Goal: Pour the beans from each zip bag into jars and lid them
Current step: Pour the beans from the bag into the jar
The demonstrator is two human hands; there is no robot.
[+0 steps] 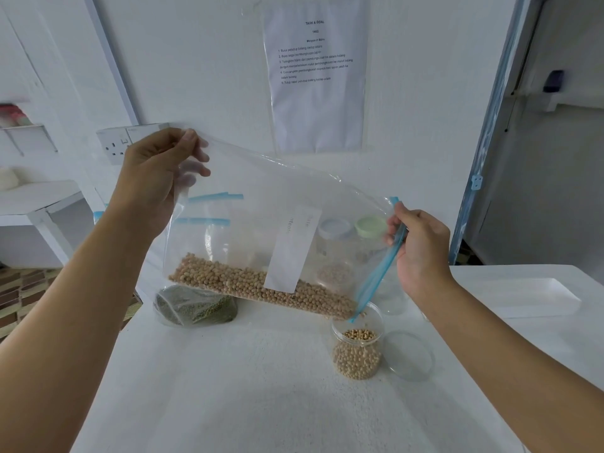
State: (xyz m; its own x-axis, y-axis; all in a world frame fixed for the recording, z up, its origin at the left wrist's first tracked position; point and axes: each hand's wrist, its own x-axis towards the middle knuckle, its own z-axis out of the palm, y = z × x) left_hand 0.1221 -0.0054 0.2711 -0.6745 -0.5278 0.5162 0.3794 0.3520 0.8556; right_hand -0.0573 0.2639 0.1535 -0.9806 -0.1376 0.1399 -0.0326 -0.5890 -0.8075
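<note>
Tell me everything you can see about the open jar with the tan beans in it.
The jar is a round clear container, plastic by its look, standing upright and lidless on the white table. Tan beans fill over half of it. The tilted zip bag has its blue-zipped lower corner dipping at the jar's mouth. A clear lid lies close by its right side; whether they touch is unclear. The left hand and right hand hold the bag, not the jar.

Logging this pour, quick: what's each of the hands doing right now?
Left hand: holding the raised bottom corner of the zip bag.
Right hand: pinching the bag's blue zip edge above the jar.
</note>
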